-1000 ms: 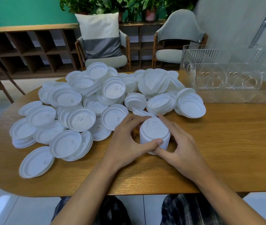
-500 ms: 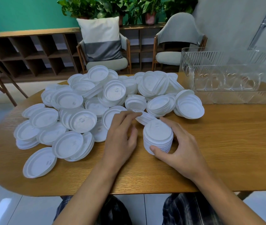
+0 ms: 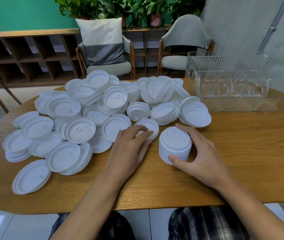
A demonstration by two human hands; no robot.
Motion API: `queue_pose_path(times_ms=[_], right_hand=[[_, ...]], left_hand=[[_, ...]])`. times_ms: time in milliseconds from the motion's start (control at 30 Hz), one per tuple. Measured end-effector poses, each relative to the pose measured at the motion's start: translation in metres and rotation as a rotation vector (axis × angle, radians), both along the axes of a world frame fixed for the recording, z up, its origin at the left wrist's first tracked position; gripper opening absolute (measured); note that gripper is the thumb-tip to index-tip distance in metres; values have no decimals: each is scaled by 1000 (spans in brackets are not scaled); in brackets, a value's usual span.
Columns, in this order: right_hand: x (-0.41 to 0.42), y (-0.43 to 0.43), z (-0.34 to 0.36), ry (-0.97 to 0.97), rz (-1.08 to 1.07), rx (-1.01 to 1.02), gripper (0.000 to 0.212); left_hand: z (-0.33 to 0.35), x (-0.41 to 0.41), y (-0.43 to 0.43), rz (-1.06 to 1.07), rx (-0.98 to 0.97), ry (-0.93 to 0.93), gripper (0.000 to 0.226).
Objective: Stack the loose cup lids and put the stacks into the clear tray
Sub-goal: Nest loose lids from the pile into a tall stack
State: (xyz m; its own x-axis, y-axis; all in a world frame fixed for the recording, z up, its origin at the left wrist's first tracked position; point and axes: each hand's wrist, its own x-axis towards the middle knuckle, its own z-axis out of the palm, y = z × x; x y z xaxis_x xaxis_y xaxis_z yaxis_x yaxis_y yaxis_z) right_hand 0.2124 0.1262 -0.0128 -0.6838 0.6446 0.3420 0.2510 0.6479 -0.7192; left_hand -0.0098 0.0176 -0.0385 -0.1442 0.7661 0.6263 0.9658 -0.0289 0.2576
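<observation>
A neat stack of white cup lids (image 3: 174,144) stands on the wooden table (image 3: 241,153) in front of me. My right hand (image 3: 200,153) wraps around its right side, thumb at the front, fingers behind. My left hand (image 3: 130,146) lies just left of the stack, its fingertips on a small group of lids (image 3: 149,125) at the near edge of the big pile of loose white lids (image 3: 89,115). The clear tray (image 3: 238,84) sits at the back right of the table, with nothing visible inside.
The loose lids cover the table's left and middle, some lying in short tilted stacks. Two chairs (image 3: 106,54) and a low wooden shelf (image 3: 25,54) stand behind the table. Bare wood lies between the stack and the tray.
My left hand let go of the stack and reached forward onto lids at the pile's edge. My right hand kept hold of the stack, which sits slightly further right.
</observation>
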Motion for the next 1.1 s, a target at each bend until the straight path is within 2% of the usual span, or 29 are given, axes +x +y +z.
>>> queue_pose_path(times_ms=[167,300,500,767,967,1100], right_hand=[[-2,-2,-8,46,1,-3,80],[-4,-1,-7,46,-5,-12,79],[-8,2,-4,33,-21,-22,80],[-16,-1,-7,80,-36,-48,79],[-18,-4,-5,105,-19,-18,77],[-18,-5,-6,100,-11,-21,78]], left_hand=[[-2,2,1,18,-32,20,29],[3,8,-1,10,-22,-66,37],[2,10,-1,-27,-54,-176,37],[11,9,-6,6,110,-350,29],[28,20,-10,40,322,-630,31],[31,20,-12,18,318,-898,33]])
